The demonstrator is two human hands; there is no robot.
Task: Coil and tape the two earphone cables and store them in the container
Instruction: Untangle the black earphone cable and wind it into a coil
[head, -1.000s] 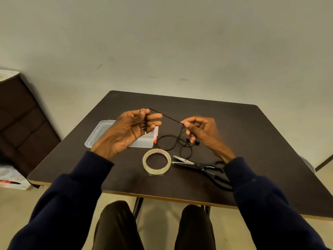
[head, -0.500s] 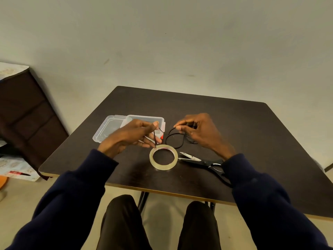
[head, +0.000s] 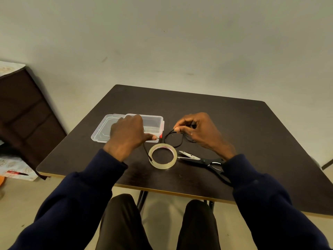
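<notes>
Left hand [head: 128, 134], right hand [head: 200, 131] apart, pinching thin black earphone cable [head: 168, 135]
Lowered just behind clear tape ring [head: 162, 166]; taping likely next

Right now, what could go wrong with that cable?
The loops of earphone cable pinched in the right hand are untaped, so they may spring apart if the pinch slackens. The cable's loose end, trailing from the left hand, lies against the tape roll and could snag or drag it.

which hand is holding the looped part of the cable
The right hand pinches the loops of the cable; the left hand holds only one trailing strand.
</notes>
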